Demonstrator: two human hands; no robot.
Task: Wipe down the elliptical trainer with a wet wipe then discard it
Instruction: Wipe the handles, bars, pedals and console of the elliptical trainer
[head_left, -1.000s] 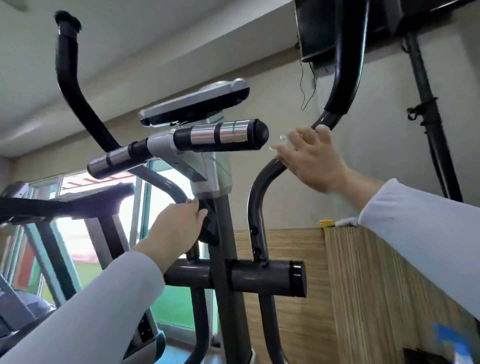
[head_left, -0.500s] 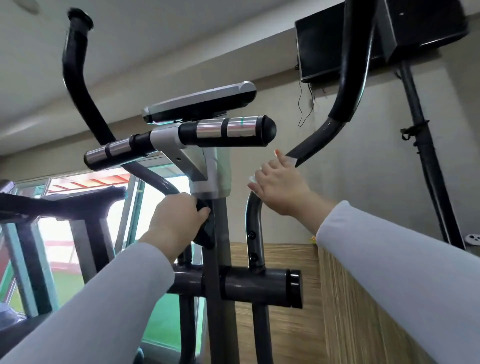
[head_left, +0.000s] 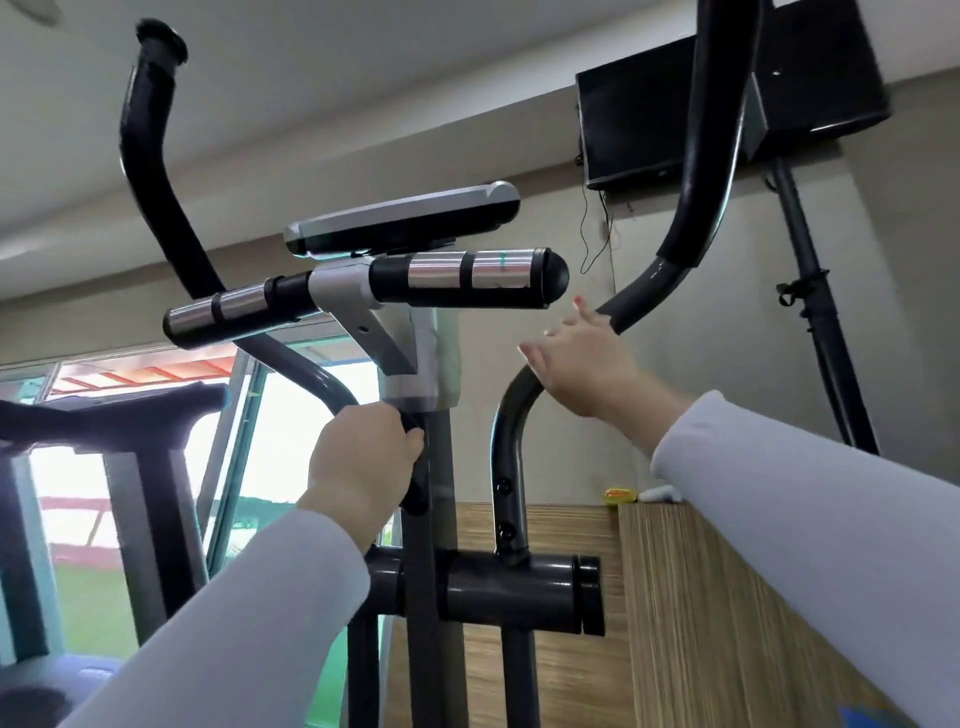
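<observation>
Field note, near to far. Both sleeves reach up at the elliptical trainer (head_left: 509, 587), which stands directly ahead and fills mid-frame. My left hand (head_left: 363, 462) sits nearest, fingers curled tight round a black knob (head_left: 414, 496) on the central post (head_left: 439, 665). My right hand (head_left: 587, 364) lies against the bend of the right swing arm (head_left: 509, 452), fingers mostly straight and slightly apart. The wet wipe is too blurred to make out there. Above are the fixed handlebar (head_left: 467, 278) with silver bands and the console (head_left: 405, 223). A wood-grain cabinet (head_left: 701, 623) stands right. Beyond are a window (head_left: 291, 441) and a wall screen (head_left: 634, 114).
</observation>
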